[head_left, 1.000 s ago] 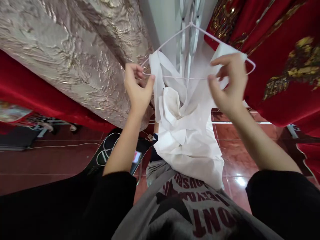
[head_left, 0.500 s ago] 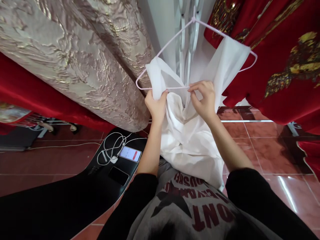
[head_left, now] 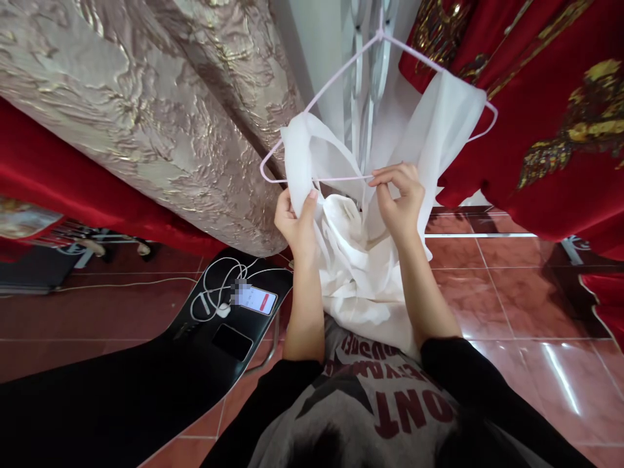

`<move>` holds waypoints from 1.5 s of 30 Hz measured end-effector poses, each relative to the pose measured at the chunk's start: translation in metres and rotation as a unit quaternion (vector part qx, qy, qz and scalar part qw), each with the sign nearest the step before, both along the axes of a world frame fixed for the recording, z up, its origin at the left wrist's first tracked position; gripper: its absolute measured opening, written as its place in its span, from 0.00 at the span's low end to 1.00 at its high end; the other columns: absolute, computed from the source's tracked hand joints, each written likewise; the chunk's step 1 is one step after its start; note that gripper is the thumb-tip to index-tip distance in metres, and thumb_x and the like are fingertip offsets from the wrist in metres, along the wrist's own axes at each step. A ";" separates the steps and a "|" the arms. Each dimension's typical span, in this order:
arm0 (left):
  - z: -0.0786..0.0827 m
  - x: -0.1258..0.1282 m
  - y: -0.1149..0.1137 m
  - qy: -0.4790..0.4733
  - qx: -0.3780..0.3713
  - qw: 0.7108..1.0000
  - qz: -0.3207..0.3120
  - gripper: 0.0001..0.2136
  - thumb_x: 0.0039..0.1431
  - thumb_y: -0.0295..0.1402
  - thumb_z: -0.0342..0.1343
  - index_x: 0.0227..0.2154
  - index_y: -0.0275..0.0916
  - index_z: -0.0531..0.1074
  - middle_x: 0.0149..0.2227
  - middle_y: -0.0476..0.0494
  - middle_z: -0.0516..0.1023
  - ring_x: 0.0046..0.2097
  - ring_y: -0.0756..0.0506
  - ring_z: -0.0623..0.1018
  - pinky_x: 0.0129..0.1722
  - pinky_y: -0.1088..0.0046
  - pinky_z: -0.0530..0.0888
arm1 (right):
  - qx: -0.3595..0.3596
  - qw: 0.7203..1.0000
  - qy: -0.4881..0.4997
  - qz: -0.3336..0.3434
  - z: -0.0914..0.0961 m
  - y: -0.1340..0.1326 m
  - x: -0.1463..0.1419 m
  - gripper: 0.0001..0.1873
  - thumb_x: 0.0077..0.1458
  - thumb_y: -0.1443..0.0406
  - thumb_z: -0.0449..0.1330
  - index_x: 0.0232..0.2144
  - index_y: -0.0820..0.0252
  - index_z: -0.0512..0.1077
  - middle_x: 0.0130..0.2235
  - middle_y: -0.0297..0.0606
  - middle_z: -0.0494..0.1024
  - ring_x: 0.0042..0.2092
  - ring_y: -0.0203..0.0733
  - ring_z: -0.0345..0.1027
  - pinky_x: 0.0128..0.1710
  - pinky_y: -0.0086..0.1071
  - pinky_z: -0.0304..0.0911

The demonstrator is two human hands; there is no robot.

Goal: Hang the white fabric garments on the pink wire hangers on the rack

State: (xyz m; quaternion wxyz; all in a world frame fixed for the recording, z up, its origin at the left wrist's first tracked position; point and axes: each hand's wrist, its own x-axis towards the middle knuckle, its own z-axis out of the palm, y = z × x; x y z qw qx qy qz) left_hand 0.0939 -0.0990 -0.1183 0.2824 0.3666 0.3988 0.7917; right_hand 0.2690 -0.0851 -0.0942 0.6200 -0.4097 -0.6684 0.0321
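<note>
A pale pink hanger (head_left: 341, 68) hangs in front of me with a sheer white garment (head_left: 363, 260) on it. The garment's two upper parts loop over the hanger's left and right arms, and its body bunches down toward my lap. My left hand (head_left: 297, 218) is closed on the white cloth at the left strap, below the hanger's bottom bar. With thumb and fingertips, my right hand (head_left: 400, 192) pinches the bottom bar near its middle. The right part of the garment hangs just behind and beside that hand.
Embossed beige-gold fabric (head_left: 195, 117) hangs on the left, red cloth with gold decoration (head_left: 560, 130) on the right. Metal rails (head_left: 363, 97) stand behind the hanger. A black seat (head_left: 146, 377) at lower left holds two phones (head_left: 260, 300) and a coiled white cable (head_left: 209, 292).
My left hand has slid down the left strap, away from the bottom bar, drawing the cloth lower. The hanger tilts slightly, its left end lower. My right hand stays at the bar.
</note>
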 end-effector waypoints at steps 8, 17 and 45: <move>0.006 -0.002 -0.008 0.031 -0.043 0.997 -0.059 0.07 0.57 0.36 0.66 0.32 0.36 0.81 0.33 0.45 0.81 0.38 0.45 0.81 0.41 0.71 0.77 | 0.001 1.000 -0.006 -0.010 -0.004 0.002 -0.002 0.11 0.60 0.72 0.55 0.28 0.58 0.74 0.35 0.32 0.78 0.43 0.36 0.72 0.59 0.45 0.62; 0.034 -0.008 -0.031 0.180 -0.071 0.978 -0.073 0.05 0.61 0.35 0.62 0.33 0.39 0.81 0.34 0.45 0.82 0.39 0.41 0.82 0.42 0.65 0.80 | -0.055 0.998 -0.030 0.015 0.011 -0.005 0.011 0.11 0.58 0.72 0.55 0.29 0.58 0.76 0.38 0.34 0.80 0.44 0.38 0.73 0.52 0.41 0.65; 0.010 -0.051 -0.002 0.077 -0.077 0.977 -0.181 0.27 0.59 0.62 0.57 0.55 0.53 0.71 0.63 0.44 0.72 0.55 0.33 0.76 0.41 0.54 0.79 | -0.074 0.996 -0.040 0.021 0.007 0.000 -0.002 0.11 0.56 0.72 0.56 0.27 0.58 0.75 0.40 0.33 0.80 0.46 0.39 0.72 0.54 0.42 0.66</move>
